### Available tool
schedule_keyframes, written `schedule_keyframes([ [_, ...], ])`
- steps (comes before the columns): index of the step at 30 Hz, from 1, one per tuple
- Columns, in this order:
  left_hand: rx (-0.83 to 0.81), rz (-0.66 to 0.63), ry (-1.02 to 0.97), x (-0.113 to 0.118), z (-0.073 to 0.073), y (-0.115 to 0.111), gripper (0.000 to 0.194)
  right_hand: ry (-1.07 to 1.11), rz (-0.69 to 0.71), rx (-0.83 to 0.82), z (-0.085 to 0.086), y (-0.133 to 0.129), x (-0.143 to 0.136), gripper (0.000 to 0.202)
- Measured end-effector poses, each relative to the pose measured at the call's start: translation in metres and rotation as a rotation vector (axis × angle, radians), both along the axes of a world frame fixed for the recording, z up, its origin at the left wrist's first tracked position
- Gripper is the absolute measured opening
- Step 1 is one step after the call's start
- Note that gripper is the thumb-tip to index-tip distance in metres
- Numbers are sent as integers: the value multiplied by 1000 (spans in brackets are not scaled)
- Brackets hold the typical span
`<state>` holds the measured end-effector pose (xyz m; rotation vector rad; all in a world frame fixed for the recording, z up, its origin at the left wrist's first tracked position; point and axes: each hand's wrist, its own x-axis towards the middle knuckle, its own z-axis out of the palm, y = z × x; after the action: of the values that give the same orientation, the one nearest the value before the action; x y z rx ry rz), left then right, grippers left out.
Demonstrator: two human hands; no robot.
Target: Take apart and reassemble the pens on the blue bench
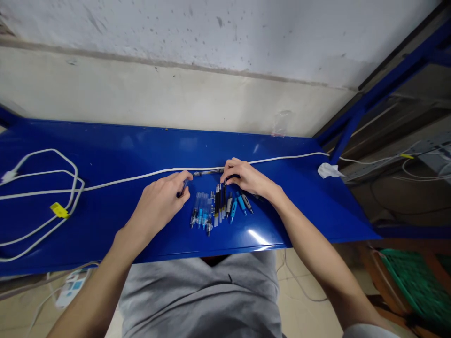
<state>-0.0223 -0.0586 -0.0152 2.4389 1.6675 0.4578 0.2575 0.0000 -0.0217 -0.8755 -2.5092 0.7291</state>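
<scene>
Pen refills (216,204) lie toward the front edge of the surface (141,150); hands apart, left hand (162,199) pinching a pen barrel (182,188), right hand (243,175) at the refills' tips, its grip unclear from here

No text or number seems legible.

Glossy blue tabletop (327,202); we note a white cable (116,182) crossing it, looped at left. Nearer us: clear pen barrels (199,211), dark refills (217,206), blue and gray pen parts (241,203); right edge, a crumpled white scrap (328,170).
</scene>
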Motion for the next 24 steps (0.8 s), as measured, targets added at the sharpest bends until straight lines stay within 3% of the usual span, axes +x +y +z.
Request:
schedule_keyframes([
  [6, 202, -70, -202, 15, 42, 40, 32, 47, -10, -32, 5, 0, 4, 19],
  [8, 266, -121, -335, 26, 45, 58, 35, 43, 9, -32, 6, 0, 4, 18],
  [10, 281, -184, -437, 34, 35, 74, 37, 32, 24, -33, 6, -1, 2, 17],
  [12, 301, -271, -471, 40, 16, 82, 36, 13, 24, -36, 6, -2, 0, 18],
  [16, 364, -364, -505, 45, -18, 76, 36, -19, 34, -21, 3, -2, -1, 21],
  [24, 384, -366, -572, 53, -26, 63, 33, -19, 34, -47, -2, 1, 2, 20],
])
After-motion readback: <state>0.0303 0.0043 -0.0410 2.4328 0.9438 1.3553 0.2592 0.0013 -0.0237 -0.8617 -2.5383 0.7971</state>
